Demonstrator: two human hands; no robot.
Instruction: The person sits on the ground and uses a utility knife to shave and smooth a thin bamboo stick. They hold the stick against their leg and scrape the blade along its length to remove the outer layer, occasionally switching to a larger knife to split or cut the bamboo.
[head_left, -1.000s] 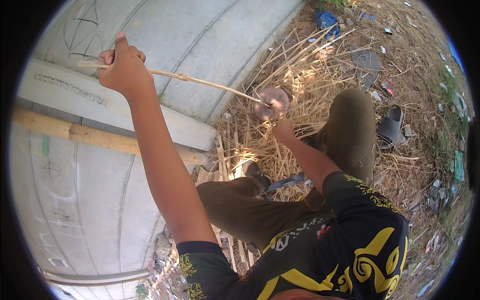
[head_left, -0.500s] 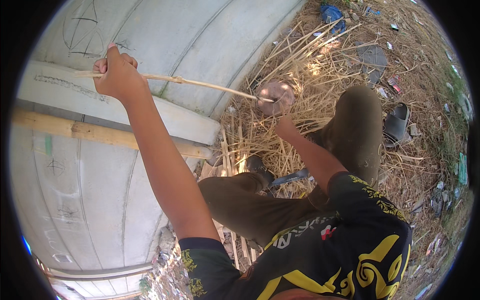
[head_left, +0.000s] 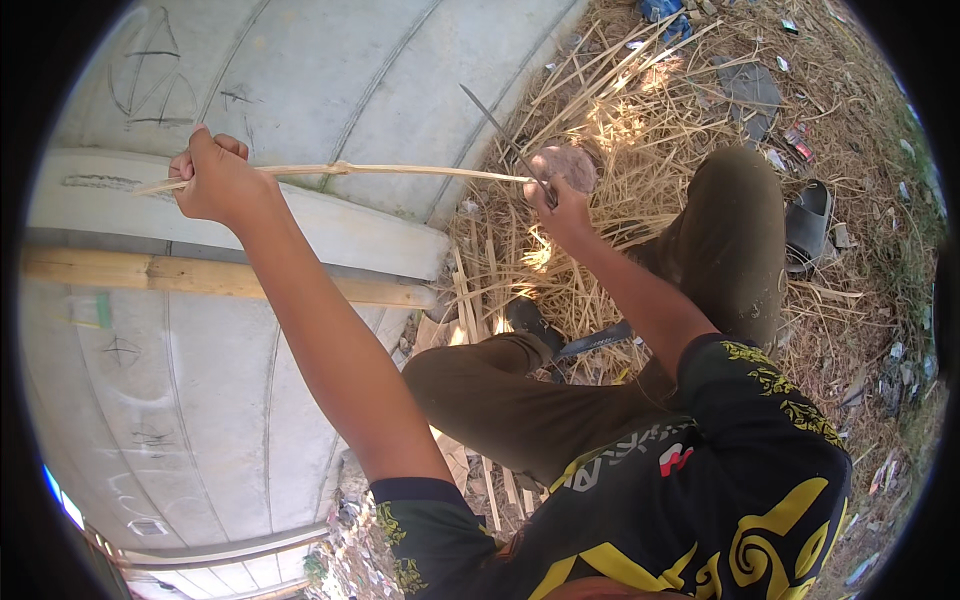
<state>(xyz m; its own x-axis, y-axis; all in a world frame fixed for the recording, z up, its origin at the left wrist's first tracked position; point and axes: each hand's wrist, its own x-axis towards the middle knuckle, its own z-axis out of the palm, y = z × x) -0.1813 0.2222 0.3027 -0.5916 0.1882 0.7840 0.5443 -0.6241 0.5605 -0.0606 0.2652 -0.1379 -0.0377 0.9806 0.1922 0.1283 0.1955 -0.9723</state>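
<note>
My left hand [head_left: 212, 180] is raised out to the left and grips one end of a thin pale bamboo strip [head_left: 380, 171]. The strip runs nearly level to my right hand [head_left: 558, 205]. My right hand holds a knife [head_left: 497, 126] whose narrow dark blade points up and left above the strip's right end. I sit with bent knees in dark trousers over a heap of bamboo shavings [head_left: 600, 120].
A grey concrete wall [head_left: 300, 70] with scribbled marks fills the left. A thick bamboo pole [head_left: 200, 276] lies along its ledge. A dark sandal [head_left: 810, 225] lies at the right, and a strap [head_left: 595, 342] shows by my foot. Litter is scattered over the dry grass.
My left hand has dropped slightly and moved right. The strip now lies more level, and the knife blade has come into view above my right hand.
</note>
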